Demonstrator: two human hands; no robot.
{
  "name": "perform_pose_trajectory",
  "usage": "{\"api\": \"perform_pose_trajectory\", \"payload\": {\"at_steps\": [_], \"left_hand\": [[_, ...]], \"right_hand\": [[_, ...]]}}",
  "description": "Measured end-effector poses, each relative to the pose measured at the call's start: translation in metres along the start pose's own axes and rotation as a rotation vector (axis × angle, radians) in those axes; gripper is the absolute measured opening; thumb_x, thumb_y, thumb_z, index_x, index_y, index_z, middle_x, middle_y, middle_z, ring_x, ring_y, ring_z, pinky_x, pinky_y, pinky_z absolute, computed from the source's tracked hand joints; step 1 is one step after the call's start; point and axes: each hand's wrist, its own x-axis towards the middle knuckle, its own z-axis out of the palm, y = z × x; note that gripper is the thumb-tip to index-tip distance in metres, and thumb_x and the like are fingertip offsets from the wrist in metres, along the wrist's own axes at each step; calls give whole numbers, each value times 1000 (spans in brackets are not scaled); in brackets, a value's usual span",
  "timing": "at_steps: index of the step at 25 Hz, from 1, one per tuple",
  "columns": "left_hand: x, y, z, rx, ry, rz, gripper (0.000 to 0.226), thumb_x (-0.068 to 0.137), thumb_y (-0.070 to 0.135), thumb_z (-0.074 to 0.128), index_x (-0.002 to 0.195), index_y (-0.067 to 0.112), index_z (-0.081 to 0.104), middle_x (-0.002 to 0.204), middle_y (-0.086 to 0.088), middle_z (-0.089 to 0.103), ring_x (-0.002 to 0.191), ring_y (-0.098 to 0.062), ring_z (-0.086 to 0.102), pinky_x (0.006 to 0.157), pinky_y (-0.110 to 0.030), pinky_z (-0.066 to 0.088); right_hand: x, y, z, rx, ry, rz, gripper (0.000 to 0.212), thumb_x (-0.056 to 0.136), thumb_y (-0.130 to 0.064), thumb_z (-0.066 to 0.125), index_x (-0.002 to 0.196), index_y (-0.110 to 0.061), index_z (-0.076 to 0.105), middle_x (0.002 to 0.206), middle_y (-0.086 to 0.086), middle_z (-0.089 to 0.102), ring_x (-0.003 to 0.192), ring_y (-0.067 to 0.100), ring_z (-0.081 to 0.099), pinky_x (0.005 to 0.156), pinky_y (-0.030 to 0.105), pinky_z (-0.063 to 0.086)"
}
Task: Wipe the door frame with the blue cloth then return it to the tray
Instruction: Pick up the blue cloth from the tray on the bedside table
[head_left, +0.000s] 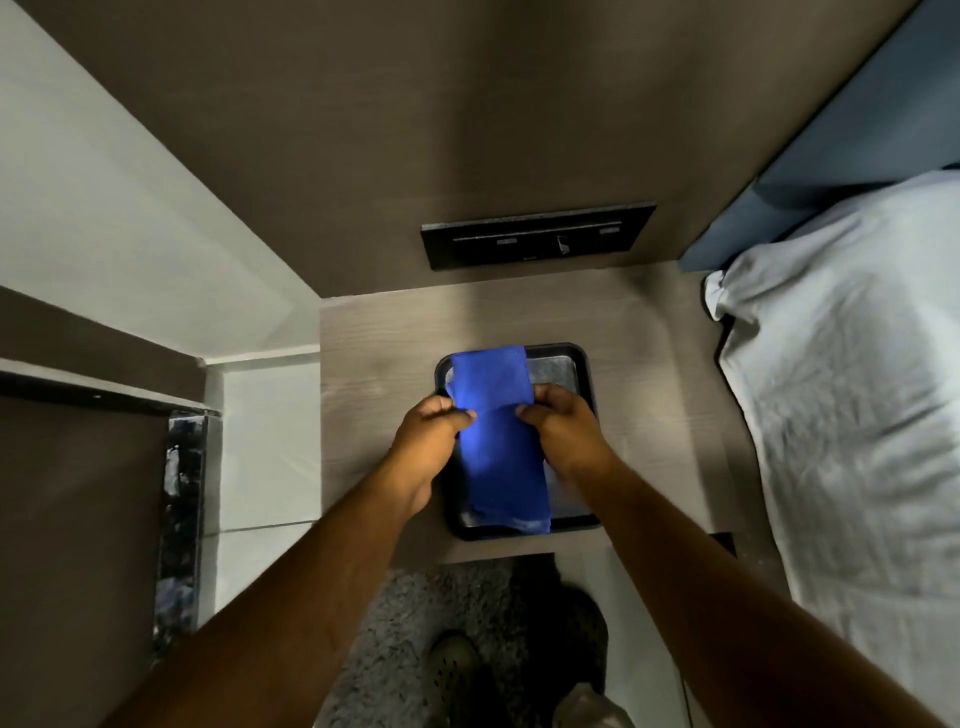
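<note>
The blue cloth lies folded into a long strip across the black tray, running from about 12 o'clock to 6 o'clock, with its far end draped over the tray's rim at 11 o'clock. You can expect it to be light, soft and limp: it will sag and unfold the moment you lift one part only, and it has no stiffness to push against. It is not fragile and should not slip from dry fingers.

Your left hand pinches the cloth's edge at 9 o'clock, fingertips closed on the fabric. Your right hand does the same at 3 o'clock, fingers curled onto the opposite edge. Both grips sit at the middle fold, which looks like the sound place to hold: taken there, the two halves hang together and stay bunched into a usable pad.

Whether you are lifting it or setting it down cannot be told from this view alone.

The tray rests on a wood-grain bedside table. At 12 o'clock a dark switch panel sits on the brown wall. At 3 o'clock lies a bed with pale sheets. At 9 o'clock stands the door frame, its edge dark and speckled. At 6 o'clock, a grey rug.
</note>
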Motion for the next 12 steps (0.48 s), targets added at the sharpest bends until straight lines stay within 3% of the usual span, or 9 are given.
{"api": "perform_pose_trajectory", "payload": {"at_steps": [3,5,7,9,12], "left_hand": [[-41,22,-24,-149,-120,16,15,88,16,59,80,25,68,90,0,77,82,-16,71,74,-33,52],[-76,44,-40,-184,-136,78,14,87,17,61,79,26,69,95,-2,77,83,-15,73,75,-34,53],[-116,67,-55,-240,-120,131,3,85,27,65,87,24,66,102,-4,76,90,-18,72,80,-37,53],[-155,89,-69,-299,-120,154,28,79,42,69,98,23,63,108,-3,74,100,-22,69,89,-44,52],[-219,126,-97,-407,-169,238,43,78,44,70,112,17,62,110,-4,74,101,-25,70,80,-45,57]], "right_hand": [[-34,-32,6,87,-86,-36,18,92,-4,50,92,-13,66,103,11,69,97,28,65,84,41,53],[-63,-62,13,117,-134,-71,17,93,-5,50,97,-10,65,108,15,69,100,31,65,87,44,53],[-96,-100,21,155,-188,-123,16,93,-6,51,100,-9,65,105,12,71,98,30,66,82,41,54],[-129,-139,31,164,-227,-178,15,92,-9,52,97,-14,65,96,5,74,92,25,69,75,36,55],[-186,-202,53,139,-286,-296,13,91,-13,56,93,-19,67,92,2,76,85,21,72,66,29,57]]}}
